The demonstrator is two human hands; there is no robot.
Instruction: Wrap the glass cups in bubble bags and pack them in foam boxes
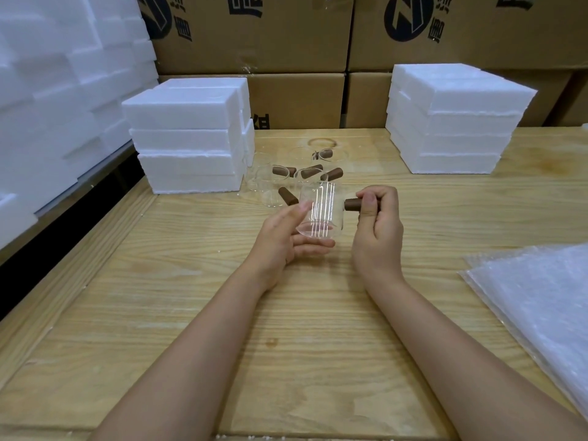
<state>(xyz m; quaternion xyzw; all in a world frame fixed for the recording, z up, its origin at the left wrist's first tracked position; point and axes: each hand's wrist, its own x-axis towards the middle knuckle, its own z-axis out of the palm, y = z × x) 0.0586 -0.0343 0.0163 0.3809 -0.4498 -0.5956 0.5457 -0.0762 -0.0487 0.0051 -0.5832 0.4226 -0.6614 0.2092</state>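
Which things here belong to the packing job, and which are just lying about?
Job: held clear glass cup with brown handle; other clear handled cups; white foam boxes; clear bubble bags.
Lying about: brown printed cardboard cartons; big white foam pile, far left.

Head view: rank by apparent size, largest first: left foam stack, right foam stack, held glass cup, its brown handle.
1. Left foam stack and right foam stack: alike, not ranked.
2. Held glass cup.
3. Brown handle, partly covered by the right hand.

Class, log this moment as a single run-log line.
right hand grips glass cup by brown handle | left hand steadies it, fingers straight | cup unbagged | bubble bags untouched at right
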